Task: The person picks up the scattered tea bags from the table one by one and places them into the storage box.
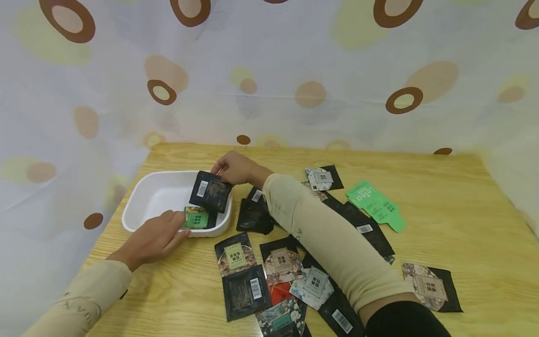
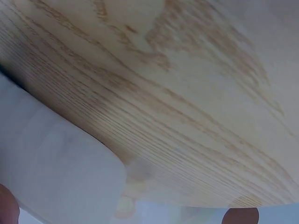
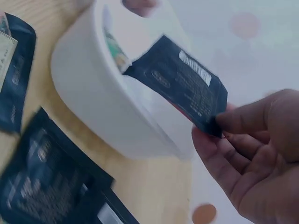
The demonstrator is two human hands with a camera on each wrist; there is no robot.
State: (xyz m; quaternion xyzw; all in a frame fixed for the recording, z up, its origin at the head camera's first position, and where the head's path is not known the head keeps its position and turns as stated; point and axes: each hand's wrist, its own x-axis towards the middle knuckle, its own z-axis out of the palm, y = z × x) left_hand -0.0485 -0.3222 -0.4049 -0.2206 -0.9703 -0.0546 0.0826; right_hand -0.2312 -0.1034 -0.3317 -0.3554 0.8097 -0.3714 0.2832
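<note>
White tub (image 1: 147,196): black sachet (image 1: 210,192) being held over right end.
Left hand (image 1: 153,238), partly curled, is gripping the tub's near rim beside a green-labelled sachet (image 1: 196,219) lying inside; right hand (image 1: 236,167), nearly closed, is pinching the black sachet by one corner; other sachets (image 1: 247,292) and a green card (image 1: 375,203) are lying on the counter (image 1: 181,290), right of the tub.

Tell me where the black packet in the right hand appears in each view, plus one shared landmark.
Head: left of centre, the black packet is over the right end of the white tub.
Left wrist: not in it.
Right wrist: right of centre, upper half, the black packet pinched by the right hand.
Landmark: the white tub, lower left in the left wrist view.
</note>
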